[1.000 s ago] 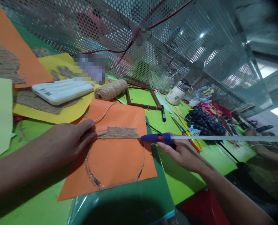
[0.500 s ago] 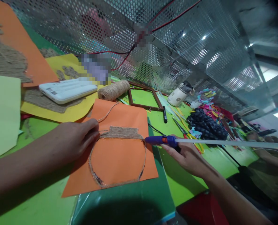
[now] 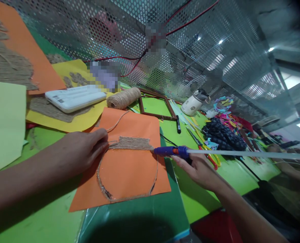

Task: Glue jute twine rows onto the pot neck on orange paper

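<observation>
My left hand [image 3: 90, 148] pinches a strand of jute twine [image 3: 117, 122] at the left edge of an orange paper sheet [image 3: 129, 172]. On the sheet, rows of glued twine [image 3: 134, 143] form a band across the top of a curved twine outline [image 3: 99, 179]. My right hand [image 3: 196, 167] grips a blue hot glue gun [image 3: 168, 151], its nozzle at the right end of the band's lower edge. A long pale glue stick [image 3: 230, 154] sticks out of the gun's back. Beneath the sheet lies a green folder [image 3: 139, 216].
Behind the sheet are a twine spool [image 3: 124, 98], a white power bank [image 3: 75, 98], a brown frame [image 3: 170, 109] and a black marker [image 3: 178, 125]. Scissors [image 3: 210, 158], a white bottle [image 3: 193, 103] and dark checked cloth [image 3: 223, 135] lie rightward. Another person's arm [image 3: 291, 170] is at far right.
The view has shifted slightly, so the scene sits a little further right. My left hand keeps its pinch on the twine, and the glue gun's nozzle stays by the band's right end.
</observation>
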The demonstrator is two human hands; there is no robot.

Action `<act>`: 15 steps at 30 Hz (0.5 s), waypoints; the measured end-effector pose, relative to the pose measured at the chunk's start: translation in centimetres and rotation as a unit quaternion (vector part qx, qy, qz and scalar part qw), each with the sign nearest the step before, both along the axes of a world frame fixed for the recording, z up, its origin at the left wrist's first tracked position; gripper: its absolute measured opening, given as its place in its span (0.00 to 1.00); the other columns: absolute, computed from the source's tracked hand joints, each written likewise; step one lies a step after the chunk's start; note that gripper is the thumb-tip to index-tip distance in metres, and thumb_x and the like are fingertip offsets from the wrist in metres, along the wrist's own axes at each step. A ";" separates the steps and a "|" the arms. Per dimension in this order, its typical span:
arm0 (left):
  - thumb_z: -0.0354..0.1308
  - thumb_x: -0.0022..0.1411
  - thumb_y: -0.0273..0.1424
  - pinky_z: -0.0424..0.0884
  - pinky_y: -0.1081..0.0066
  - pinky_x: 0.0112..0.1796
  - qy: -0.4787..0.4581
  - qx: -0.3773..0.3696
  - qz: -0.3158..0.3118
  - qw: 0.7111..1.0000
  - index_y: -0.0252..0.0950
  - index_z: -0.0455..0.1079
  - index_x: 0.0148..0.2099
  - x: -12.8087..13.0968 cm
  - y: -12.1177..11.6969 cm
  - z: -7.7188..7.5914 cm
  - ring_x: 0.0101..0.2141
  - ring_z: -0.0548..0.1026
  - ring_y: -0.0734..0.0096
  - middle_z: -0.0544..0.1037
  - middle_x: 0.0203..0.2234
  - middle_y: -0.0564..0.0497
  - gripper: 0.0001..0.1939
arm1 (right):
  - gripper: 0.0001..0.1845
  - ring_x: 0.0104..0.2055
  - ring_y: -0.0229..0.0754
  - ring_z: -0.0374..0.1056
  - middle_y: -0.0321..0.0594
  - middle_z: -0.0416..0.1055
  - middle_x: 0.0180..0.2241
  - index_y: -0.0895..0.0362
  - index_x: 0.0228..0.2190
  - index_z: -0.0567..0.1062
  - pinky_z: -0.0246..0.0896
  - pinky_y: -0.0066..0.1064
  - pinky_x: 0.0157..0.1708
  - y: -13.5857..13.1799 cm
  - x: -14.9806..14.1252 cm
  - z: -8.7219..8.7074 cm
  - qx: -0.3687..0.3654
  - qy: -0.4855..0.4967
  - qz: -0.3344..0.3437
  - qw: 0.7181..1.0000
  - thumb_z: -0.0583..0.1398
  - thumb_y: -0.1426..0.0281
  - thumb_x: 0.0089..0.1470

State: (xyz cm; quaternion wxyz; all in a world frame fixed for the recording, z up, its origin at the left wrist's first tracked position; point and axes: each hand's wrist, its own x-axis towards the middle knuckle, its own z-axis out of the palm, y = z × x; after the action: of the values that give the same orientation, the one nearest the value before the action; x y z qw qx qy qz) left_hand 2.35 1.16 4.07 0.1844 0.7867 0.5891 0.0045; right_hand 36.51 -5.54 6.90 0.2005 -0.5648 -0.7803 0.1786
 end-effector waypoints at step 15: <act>0.46 0.70 0.38 0.52 0.63 0.30 -0.036 0.044 -0.020 0.998 0.42 0.62 0.34 0.1 -0.3 -0.5 0.26 0.71 0.61 0.72 0.27 0.49 0.11 | 0.16 0.31 0.40 0.67 0.38 0.74 0.31 0.57 0.34 0.80 0.62 0.30 0.32 1.1 -4.5 0.0 -0.012 0.039 0.051 0.998 0.59 0.61 0.70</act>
State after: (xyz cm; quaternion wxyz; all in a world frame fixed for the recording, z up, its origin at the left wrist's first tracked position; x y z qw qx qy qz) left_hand 2.44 0.90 3.53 0.1706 0.8052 0.5653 0.0557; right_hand 32.00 -4.47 6.92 0.2144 -0.5196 -0.7972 0.2201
